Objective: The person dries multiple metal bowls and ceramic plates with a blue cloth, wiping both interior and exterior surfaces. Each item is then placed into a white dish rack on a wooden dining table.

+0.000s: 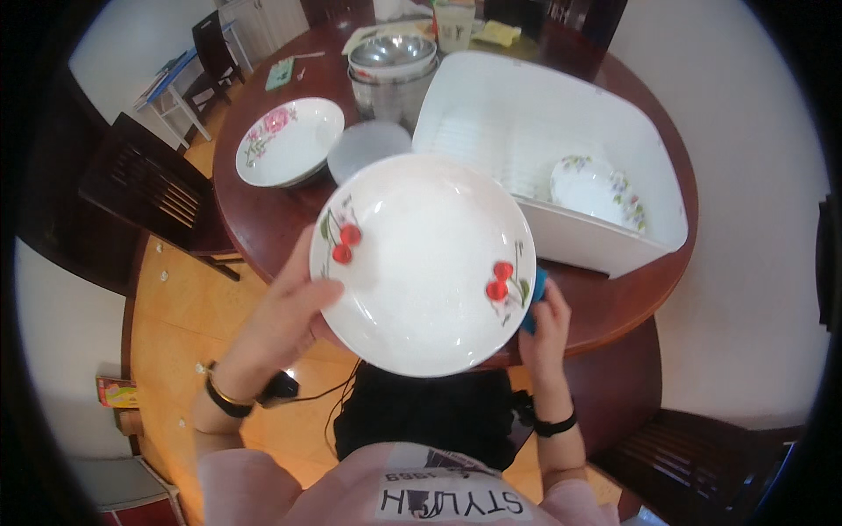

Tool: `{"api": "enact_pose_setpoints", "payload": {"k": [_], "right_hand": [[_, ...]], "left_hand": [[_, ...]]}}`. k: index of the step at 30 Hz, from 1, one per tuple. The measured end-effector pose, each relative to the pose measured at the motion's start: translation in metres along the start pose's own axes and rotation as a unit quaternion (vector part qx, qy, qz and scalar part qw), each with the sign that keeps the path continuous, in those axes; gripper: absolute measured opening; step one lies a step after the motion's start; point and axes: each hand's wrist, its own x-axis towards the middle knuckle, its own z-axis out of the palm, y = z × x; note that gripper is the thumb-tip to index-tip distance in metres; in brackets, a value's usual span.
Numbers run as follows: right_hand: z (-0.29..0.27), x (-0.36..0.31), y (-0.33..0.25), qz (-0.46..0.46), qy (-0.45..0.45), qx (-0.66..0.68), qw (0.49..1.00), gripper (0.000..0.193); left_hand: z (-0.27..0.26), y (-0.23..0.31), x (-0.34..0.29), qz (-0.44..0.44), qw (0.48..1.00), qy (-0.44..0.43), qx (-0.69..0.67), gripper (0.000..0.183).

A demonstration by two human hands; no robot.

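A white plate (pixel 421 263) with red cherries on its rim is held up in front of me, its inner face toward me. My left hand (pixel 296 294) grips its left edge, thumb on the face and the other fingers hidden behind. At the lower right edge, my right hand (pixel 548 329) is closed on a blue cloth (pixel 538 285), mostly hidden by hand and plate. Beyond the plate lie a rose-patterned dish (pixel 294 145) and a greyish round lid (pixel 367 147).
A large white plastic rack box (pixel 605 238) stands on the right of the round dark table (pixel 614 307), holding a flowered plate (pixel 596 191). Steel bowls (pixel 393 54), a patterned cup (pixel 454 26) and a yellow cloth (pixel 497 33) sit farther back. A dark chair (pixel 153 180) stands at left.
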Motion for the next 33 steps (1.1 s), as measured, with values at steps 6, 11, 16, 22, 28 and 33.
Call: {"api": "enact_pose_setpoints", "payload": {"k": [6, 11, 16, 22, 28, 33], "right_hand": [[0.032, -0.018, -0.044, -0.048, 0.112, -0.007, 0.993, 0.038], [0.042, -0.019, -0.062, -0.153, -0.030, -0.313, 0.937, 0.038], [0.050, 0.002, -0.050, -0.281, -0.190, -0.552, 0.762, 0.035], [0.054, -0.019, -0.065, -0.179, -0.301, -0.692, 0.632, 0.036], [0.063, -0.041, -0.088, -0.059, -0.469, -0.642, 0.604, 0.041], [0.094, -0.028, -0.066, -0.122, -0.482, -0.567, 0.657, 0.046]], "left_hand": [[-0.014, -0.084, -0.019, 0.003, 0.997, 0.036, 0.067, 0.065], [0.001, -0.098, -0.008, -0.036, 0.999, 0.005, 0.016, 0.060], [0.002, -0.102, 0.008, -0.061, 0.998, -0.017, 0.004, 0.056], [-0.006, -0.114, 0.012, -0.065, 0.998, -0.012, -0.011, 0.055], [0.006, -0.110, 0.014, -0.042, 0.997, 0.014, -0.064, 0.060], [-0.004, -0.119, 0.015, -0.029, 0.998, 0.003, -0.057, 0.061]]}}
